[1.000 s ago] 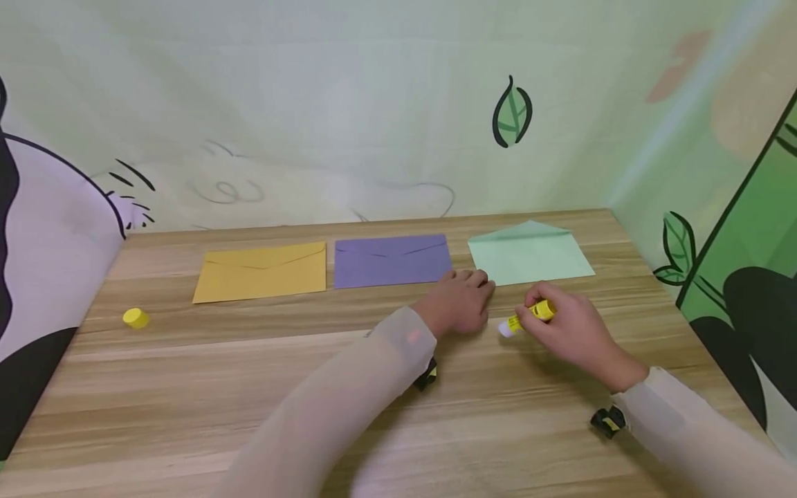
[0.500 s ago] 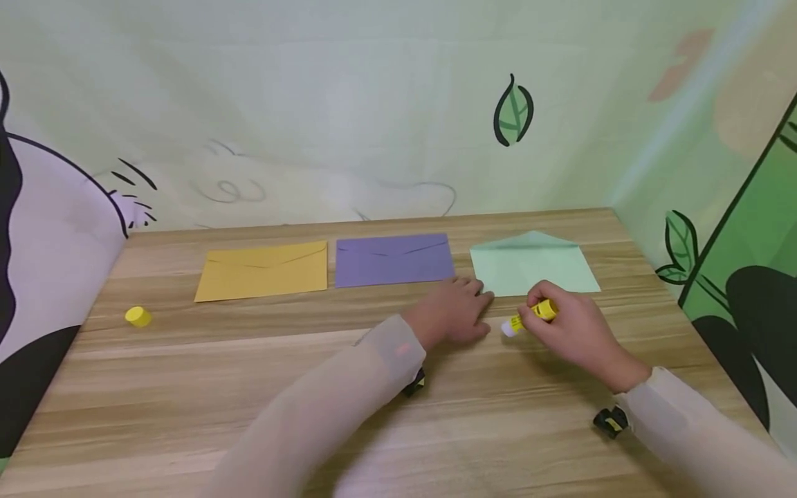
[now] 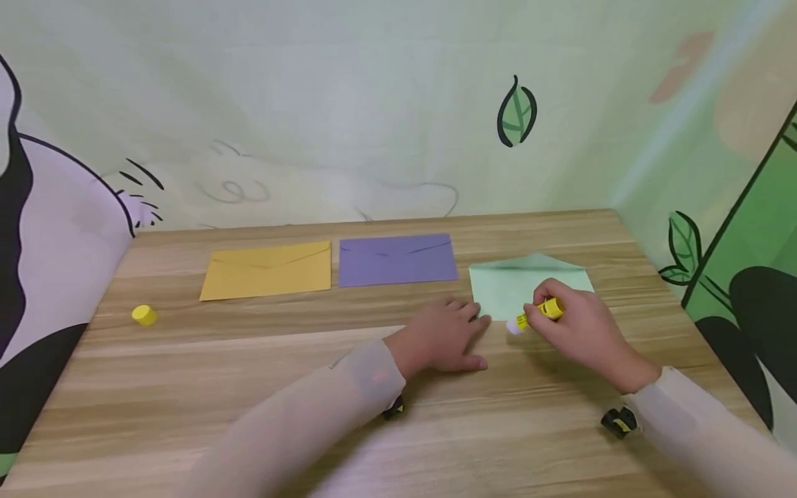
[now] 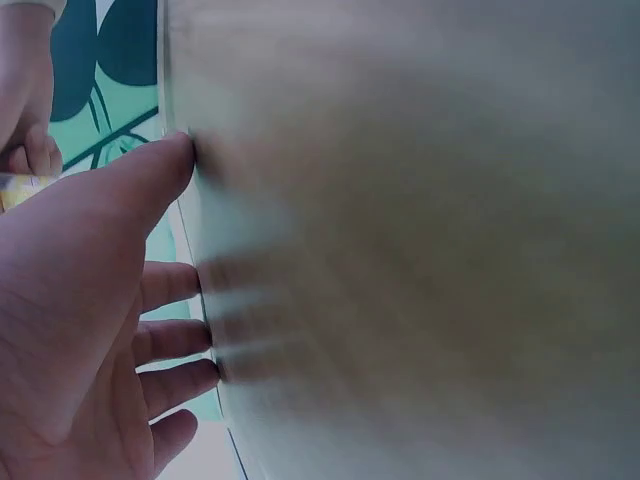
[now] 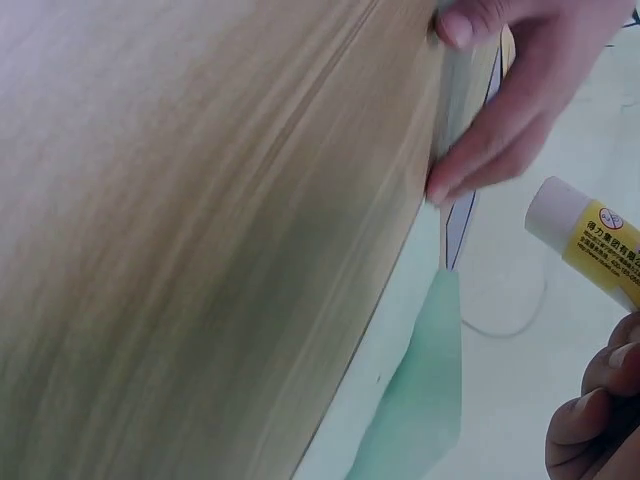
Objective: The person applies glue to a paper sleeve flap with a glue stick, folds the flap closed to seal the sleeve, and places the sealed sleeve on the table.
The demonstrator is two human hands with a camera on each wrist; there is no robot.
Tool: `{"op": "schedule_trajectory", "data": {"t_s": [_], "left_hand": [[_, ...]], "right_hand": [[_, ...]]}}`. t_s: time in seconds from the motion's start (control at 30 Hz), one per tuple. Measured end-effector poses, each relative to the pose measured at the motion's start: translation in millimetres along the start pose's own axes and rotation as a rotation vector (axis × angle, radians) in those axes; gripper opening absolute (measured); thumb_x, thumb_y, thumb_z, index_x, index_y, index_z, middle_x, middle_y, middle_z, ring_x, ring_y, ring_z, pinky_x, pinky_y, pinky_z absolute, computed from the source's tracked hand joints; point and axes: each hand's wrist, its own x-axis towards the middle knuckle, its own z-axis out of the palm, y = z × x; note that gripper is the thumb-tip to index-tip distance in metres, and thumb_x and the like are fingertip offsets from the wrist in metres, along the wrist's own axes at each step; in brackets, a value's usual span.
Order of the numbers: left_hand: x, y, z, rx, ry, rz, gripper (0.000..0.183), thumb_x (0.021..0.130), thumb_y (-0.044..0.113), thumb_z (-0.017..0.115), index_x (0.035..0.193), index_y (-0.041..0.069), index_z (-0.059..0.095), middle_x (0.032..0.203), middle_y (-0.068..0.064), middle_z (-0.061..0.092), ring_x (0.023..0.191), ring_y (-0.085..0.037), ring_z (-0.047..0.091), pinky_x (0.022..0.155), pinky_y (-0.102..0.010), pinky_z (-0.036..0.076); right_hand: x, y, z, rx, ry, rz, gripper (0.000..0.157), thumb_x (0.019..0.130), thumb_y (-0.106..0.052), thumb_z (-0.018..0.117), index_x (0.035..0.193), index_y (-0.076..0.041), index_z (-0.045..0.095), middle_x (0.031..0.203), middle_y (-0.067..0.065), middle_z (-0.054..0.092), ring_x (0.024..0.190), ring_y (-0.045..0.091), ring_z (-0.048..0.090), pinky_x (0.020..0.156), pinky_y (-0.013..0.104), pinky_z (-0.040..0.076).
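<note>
A mint green envelope [image 3: 506, 290] lies at the right of the table, its flap [image 5: 425, 385] raised along the far side. My left hand [image 3: 443, 335] rests on the table with fingers spread, fingertips at the envelope's near left corner. In the left wrist view the fingers [image 4: 170, 340] are nearly straight, tips down on the surface. My right hand [image 3: 579, 325] holds an uncapped yellow glue stick [image 3: 551, 308] above the envelope's near edge, its white end [image 5: 555, 208] pointing down and left. Part of the envelope is hidden behind the right hand.
A purple envelope [image 3: 398, 261] and a yellow envelope [image 3: 268, 272] lie flap side up in a row to the left. The yellow cap [image 3: 144, 315] sits on the table's left side. A printed cloth wall [image 3: 324, 124] stands behind the table.
The mint envelope has slid toward me along with my left hand, which also shifted slightly left. My right hand stays almost in place with the glue stick.
</note>
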Motion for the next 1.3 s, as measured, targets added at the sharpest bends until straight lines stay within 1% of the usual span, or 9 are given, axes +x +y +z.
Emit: {"op": "schedule_trajectory", "data": {"t_s": [0.17,0.3,0.43,0.53,0.77,0.9,1.03,1.17,1.3], "left_hand": [[-14.8,4.9,3.5,-0.003,0.009,0.023,0.081,0.095,0.074,0.037,0.157,0.021,0.035,0.158,-0.006,0.038,0.147,-0.023,0.035,0.121,-0.04,0.025],[-28.3,10.5,1.9,-0.012,0.003,0.044,0.079,0.096,0.07,0.041,0.157,0.02,0.035,0.157,-0.007,0.038,0.146,-0.024,0.036,0.121,-0.039,0.027],[-39.5,15.4,2.2,-0.006,0.007,0.063,0.076,0.097,0.065,0.044,0.157,0.019,0.035,0.154,-0.007,0.041,0.145,-0.025,0.038,0.12,-0.039,0.03],[-47.7,16.5,6.4,-0.012,0.024,0.076,0.074,0.097,0.063,0.046,0.156,0.019,0.037,0.151,-0.007,0.044,0.143,-0.024,0.039,0.12,-0.041,0.03],[-72.1,14.8,15.0,-0.041,0.063,0.106,0.073,0.096,0.062,0.049,0.154,0.017,0.04,0.143,-0.006,0.048,0.137,-0.023,0.044,0.119,-0.038,0.03],[-90.1,13.4,19.2,-0.083,0.066,0.117,0.073,0.096,0.06,0.051,0.154,0.016,0.041,0.143,-0.007,0.049,0.136,-0.023,0.045,0.118,-0.036,0.031],[-108.8,9.8,23.0,-0.128,0.049,0.101,0.073,0.096,0.057,0.054,0.155,0.016,0.039,0.145,-0.008,0.046,0.134,-0.023,0.045,0.117,-0.034,0.034],[-127.2,4.6,24.2,-0.156,0.033,0.082,0.074,0.095,0.055,0.058,0.155,0.017,0.039,0.144,-0.008,0.046,0.131,-0.023,0.046,0.115,-0.033,0.036],[-144.4,0.8,28.1,-0.163,0.049,0.082,0.071,0.094,0.051,0.06,0.153,0.015,0.042,0.142,-0.009,0.047,0.131,-0.024,0.047,0.114,-0.034,0.037]], "right_hand": [[1,-1,-1.9,-0.017,-0.009,0.002,0.012,0.091,-0.023,0.069,0.087,-0.019,0.058,0.053,-0.009,0.046,0.045,0.007,0.035,0.045,0.024,0.034],[0,-2,-0.8,-0.025,-0.027,0.011,0.013,0.092,-0.025,0.068,0.088,-0.019,0.058,0.052,-0.009,0.045,0.044,0.008,0.036,0.044,0.024,0.033],[-1,-3,0.4,-0.02,-0.045,0.019,0.012,0.092,-0.025,0.068,0.089,-0.019,0.058,0.052,-0.01,0.043,0.044,0.008,0.035,0.044,0.024,0.032],[-2,-4,1.5,-0.008,-0.057,0.018,0.012,0.092,-0.025,0.068,0.089,-0.019,0.058,0.051,-0.01,0.042,0.044,0.007,0.035,0.044,0.024,0.033],[-2,-8,3.8,0.022,-0.048,0.011,0.012,0.092,-0.024,0.069,0.087,-0.018,0.06,0.057,-0.007,0.048,0.045,0.006,0.037,0.045,0.023,0.034],[-2,-9,6.4,0.04,-0.046,0.0,0.011,0.092,-0.024,0.07,0.087,-0.018,0.061,0.056,-0.008,0.047,0.043,0.003,0.034,0.043,0.022,0.034],[-2,-9,8.8,0.03,-0.038,-0.016,0.011,0.091,-0.024,0.07,0.087,-0.019,0.061,0.054,-0.01,0.043,0.043,0.001,0.031,0.043,0.022,0.032],[-2,-8,9.7,0.015,-0.04,-0.021,0.011,0.091,-0.024,0.071,0.087,-0.019,0.061,0.053,-0.011,0.042,0.043,0.001,0.029,0.043,0.022,0.031],[-1,-10,12.9,0.024,-0.056,-0.02,0.011,0.09,-0.023,0.071,0.088,-0.018,0.061,0.054,-0.01,0.044,0.043,0.002,0.029,0.042,0.022,0.031]]}}
